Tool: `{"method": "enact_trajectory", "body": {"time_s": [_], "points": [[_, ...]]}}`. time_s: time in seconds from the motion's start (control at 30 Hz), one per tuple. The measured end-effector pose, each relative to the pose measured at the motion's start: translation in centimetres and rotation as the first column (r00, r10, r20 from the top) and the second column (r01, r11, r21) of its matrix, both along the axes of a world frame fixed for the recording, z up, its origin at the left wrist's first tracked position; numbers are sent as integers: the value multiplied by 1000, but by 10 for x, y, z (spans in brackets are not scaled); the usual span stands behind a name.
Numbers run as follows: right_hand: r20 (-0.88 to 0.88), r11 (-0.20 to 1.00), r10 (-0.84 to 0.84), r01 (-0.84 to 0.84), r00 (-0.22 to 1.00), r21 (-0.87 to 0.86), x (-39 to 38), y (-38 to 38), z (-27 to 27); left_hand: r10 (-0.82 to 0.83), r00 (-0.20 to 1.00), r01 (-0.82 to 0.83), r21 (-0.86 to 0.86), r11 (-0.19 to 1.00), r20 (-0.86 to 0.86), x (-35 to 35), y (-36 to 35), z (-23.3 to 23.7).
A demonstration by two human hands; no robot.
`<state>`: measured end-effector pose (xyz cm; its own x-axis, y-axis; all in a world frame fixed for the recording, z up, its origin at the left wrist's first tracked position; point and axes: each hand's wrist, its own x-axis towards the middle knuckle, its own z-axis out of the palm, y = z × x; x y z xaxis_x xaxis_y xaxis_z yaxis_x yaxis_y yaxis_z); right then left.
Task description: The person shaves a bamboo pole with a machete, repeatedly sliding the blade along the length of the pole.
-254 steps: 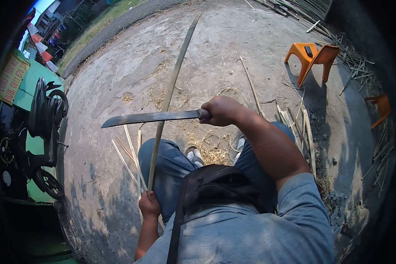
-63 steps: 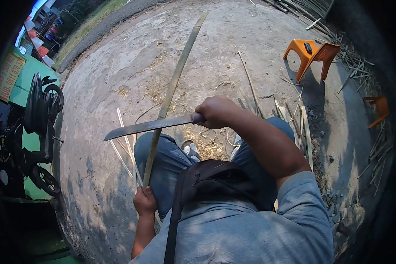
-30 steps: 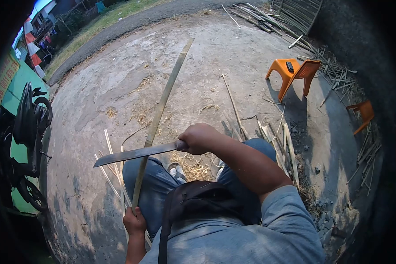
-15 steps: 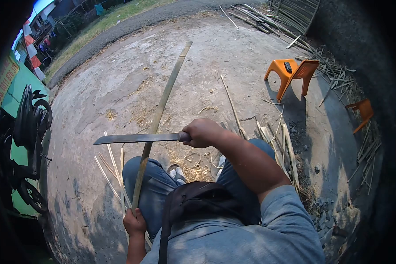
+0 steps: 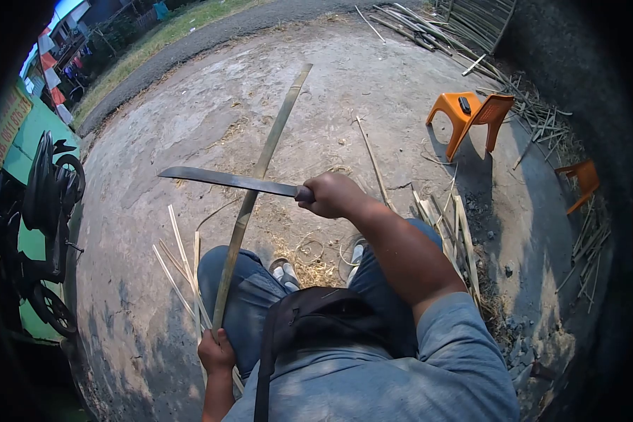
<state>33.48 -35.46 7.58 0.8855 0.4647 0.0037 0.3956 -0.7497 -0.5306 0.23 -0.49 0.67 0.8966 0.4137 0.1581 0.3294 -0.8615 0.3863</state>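
Observation:
My right hand (image 5: 328, 195) is wrapped round the handle of a machete (image 5: 225, 180), whose long dark blade points left. The blade crosses a long bamboo strip (image 5: 278, 126) a little above its middle in this view. At the strip's lower end, beside my left knee, my left hand (image 5: 216, 351) grips it with the thumb along its face. From there the strip slants up and away over the ground. Several thin split strips (image 5: 183, 253) lie beside my left leg, close by that hand.
Split bamboo pieces (image 5: 464, 246) lean by my right knee, with shavings (image 5: 309, 266) between my feet. An orange plastic chair (image 5: 464, 119) with a small black object on it stands ahead right. Bamboo piles (image 5: 429, 32) line the far right wall. A motorbike (image 5: 46, 225) is at left.
The machete and my right hand have moved up and away along the bamboo strip, and the blade's tip has tilted upward. My left hand keeps its hold on the strip.

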Motion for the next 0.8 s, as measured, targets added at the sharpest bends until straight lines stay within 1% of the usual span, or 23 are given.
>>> {"method": "enact_trajectory", "body": {"time_s": [0.1, 0.23, 0.27, 0.33, 0.43, 0.53, 0.57, 0.67, 0.7, 0.8], "points": [[-39, 998, 42, -44, 998, -45, -8, 1, 5, 2, 1000, -2, 13, 1000, -12, 0, 3, -1], [-8, 941, 256, -251, 967, -227, -29, 21, 14, 0, 1000, 0, 21, 1000, 3, -1, 2, -4], [-7, 931, 303, -297, 953, -210, -34, 26, 15, -3, 1000, 3, 12, 1000, 5, 0, 2, -4], [-20, 904, 357, -351, 934, -244, -37, 38, 10, -5, 1000, 5, -2, 1000, 9, 0, 2, -4], [16, 925, 336, -327, 942, -195, -28, 31, 14, -28, 1000, 27, -41, 999, -7, 0, 7, -7], [3, 970, 198, -195, 980, -145, -8, 19, 1, -55, 998, 54, -85, 995, -9, 1, 9, -6], [-37, 982, 131, -135, 991, -129, -7, 15, 5, -56, 998, 55, -77, 996, -13, 1, 9, -5], [-12, 991, 102, -103, 995, -80, -9, 6, 0, -59, 998, 57, -64, 996, -32, 0, 9, 0], [-6, 989, 107, -107, 994, -106, -10, 6, 0, -58, 998, 55, -67, 996, -40, 0, 9, 1], [16, 974, 196, -192, 981, -123, -19, 12, 5, -62, 998, 59, -78, 995, -34, -2, 11, -1]]}}
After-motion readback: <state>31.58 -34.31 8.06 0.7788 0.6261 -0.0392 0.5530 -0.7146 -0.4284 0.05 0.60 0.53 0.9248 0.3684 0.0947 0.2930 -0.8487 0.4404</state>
